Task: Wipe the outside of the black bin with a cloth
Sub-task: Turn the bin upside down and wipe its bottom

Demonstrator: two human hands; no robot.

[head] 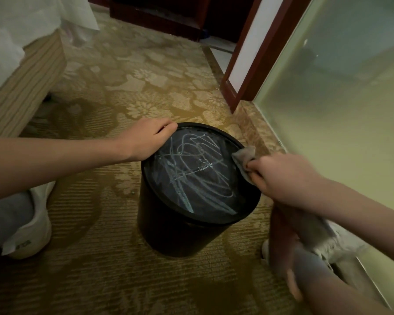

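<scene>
black bin (pixel 168 230) upright on carpet (pixel 100 269), long axis vertical; left hand (pixel 146 139) curled over the bin's far-left rim, steadying; right hand (pixel 282 176) at the bin's right rim, pinching a bunched grey cloth (pixel 243 155) against it; outer wall directly below the cloth, nearer the right hand, probably calling for a downward stroke

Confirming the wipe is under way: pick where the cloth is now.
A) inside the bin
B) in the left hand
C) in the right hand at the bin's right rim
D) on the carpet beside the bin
C: the right hand pinches the grey cloth at the black bin's right rim; the left hand holds the opposite rim.
</scene>
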